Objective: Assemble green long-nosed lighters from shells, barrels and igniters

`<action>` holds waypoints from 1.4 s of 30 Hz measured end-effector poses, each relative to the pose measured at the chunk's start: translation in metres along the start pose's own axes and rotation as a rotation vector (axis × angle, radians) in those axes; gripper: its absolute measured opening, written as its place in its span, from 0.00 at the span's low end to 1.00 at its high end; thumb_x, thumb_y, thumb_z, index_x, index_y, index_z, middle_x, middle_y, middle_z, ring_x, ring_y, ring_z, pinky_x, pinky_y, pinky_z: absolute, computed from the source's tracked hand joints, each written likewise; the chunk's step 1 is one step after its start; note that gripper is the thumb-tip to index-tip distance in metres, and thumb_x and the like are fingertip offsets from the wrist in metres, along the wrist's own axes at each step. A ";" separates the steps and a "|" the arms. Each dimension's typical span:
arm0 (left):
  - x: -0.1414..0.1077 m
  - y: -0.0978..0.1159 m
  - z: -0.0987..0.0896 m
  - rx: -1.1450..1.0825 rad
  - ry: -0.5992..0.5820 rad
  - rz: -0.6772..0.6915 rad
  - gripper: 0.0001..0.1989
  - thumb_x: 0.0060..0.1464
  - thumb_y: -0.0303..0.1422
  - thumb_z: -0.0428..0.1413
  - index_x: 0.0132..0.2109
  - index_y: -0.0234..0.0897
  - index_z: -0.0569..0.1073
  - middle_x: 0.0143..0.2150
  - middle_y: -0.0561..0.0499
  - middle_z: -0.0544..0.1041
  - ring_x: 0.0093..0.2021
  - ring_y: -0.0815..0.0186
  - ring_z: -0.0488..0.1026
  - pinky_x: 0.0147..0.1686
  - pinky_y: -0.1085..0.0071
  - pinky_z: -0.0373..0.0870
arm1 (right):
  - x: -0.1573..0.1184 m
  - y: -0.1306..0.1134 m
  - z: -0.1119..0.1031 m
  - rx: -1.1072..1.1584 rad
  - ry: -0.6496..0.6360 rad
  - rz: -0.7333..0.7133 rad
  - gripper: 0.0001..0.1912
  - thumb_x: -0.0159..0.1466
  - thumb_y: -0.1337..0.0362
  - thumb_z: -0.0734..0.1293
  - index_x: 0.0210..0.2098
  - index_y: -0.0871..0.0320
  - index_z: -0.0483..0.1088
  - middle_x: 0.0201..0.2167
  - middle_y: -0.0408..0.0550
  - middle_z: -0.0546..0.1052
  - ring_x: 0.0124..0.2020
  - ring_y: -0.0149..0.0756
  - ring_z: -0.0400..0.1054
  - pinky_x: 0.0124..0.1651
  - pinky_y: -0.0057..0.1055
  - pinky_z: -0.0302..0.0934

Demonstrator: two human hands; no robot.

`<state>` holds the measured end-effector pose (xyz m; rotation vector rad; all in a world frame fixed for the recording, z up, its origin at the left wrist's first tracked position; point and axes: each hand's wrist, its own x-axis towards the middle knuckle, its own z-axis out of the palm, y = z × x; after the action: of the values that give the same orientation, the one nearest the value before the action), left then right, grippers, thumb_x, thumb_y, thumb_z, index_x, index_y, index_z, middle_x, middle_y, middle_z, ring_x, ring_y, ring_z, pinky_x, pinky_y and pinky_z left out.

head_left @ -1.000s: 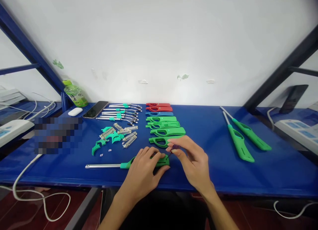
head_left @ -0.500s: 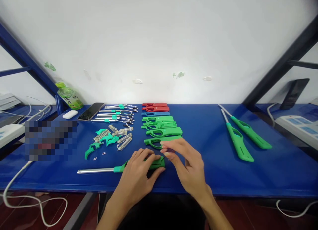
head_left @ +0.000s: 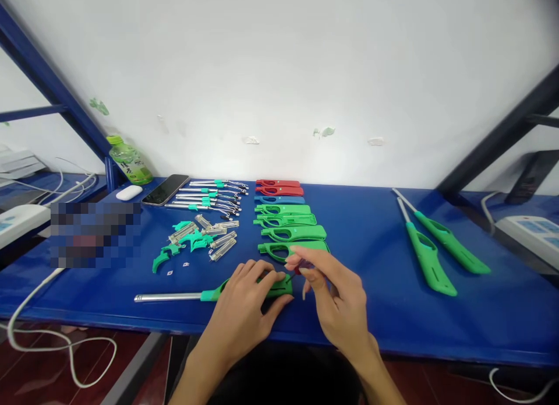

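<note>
My left hand (head_left: 244, 300) presses a green lighter (head_left: 282, 286) flat on the blue table, its metal tube (head_left: 168, 298) pointing left. My right hand (head_left: 336, 294) pinches a small screwdriver with a dark red handle (head_left: 299, 271), mostly hidden by the fingers; its thin tip touches the right end of the green body. Behind them lies a column of handle shells: green (head_left: 294, 233), blue (head_left: 279, 200) and red (head_left: 279, 191). To their left are metal tubes with wires (head_left: 205, 198), clear tanks (head_left: 223, 249) and teal triggers (head_left: 161, 260).
Two green lighters (head_left: 430, 262) lie at the right. At the back left are a bottle (head_left: 131, 163), a phone (head_left: 166, 189) and a white case (head_left: 128, 193). A white cable (head_left: 26, 303) hangs over the left edge of the table (head_left: 367, 218).
The view has tilted slightly. My right hand has turned a little and its fingers have shifted, showing the dark red handle. My left hand keeps its hold on the green lighter.
</note>
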<state>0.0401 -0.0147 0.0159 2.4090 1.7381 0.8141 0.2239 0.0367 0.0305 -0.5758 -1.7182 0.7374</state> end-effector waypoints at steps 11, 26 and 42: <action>0.000 0.000 -0.001 0.001 -0.003 0.002 0.09 0.69 0.36 0.59 0.54 0.43 0.75 0.51 0.48 0.80 0.50 0.54 0.77 0.55 0.49 0.73 | 0.002 -0.003 0.001 -0.027 0.055 -0.020 0.24 0.75 0.72 0.65 0.64 0.41 0.75 0.46 0.43 0.86 0.42 0.35 0.81 0.38 0.29 0.77; -0.003 -0.007 0.006 0.057 0.052 0.043 0.09 0.70 0.34 0.57 0.55 0.44 0.73 0.53 0.46 0.79 0.51 0.48 0.78 0.52 0.45 0.75 | 0.011 -0.005 0.016 -0.058 0.106 -0.094 0.20 0.73 0.70 0.69 0.58 0.42 0.80 0.36 0.41 0.79 0.37 0.30 0.76 0.40 0.27 0.73; -0.005 -0.008 0.004 0.028 0.114 0.097 0.10 0.69 0.36 0.59 0.55 0.47 0.76 0.49 0.49 0.80 0.46 0.53 0.79 0.50 0.48 0.77 | -0.019 -0.029 -0.043 -0.284 0.606 -0.155 0.18 0.63 0.78 0.76 0.47 0.51 0.77 0.41 0.40 0.84 0.46 0.38 0.83 0.39 0.31 0.77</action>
<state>0.0336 -0.0149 0.0077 2.5295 1.6920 0.9622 0.2698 0.0111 0.0463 -0.7593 -1.2811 0.1714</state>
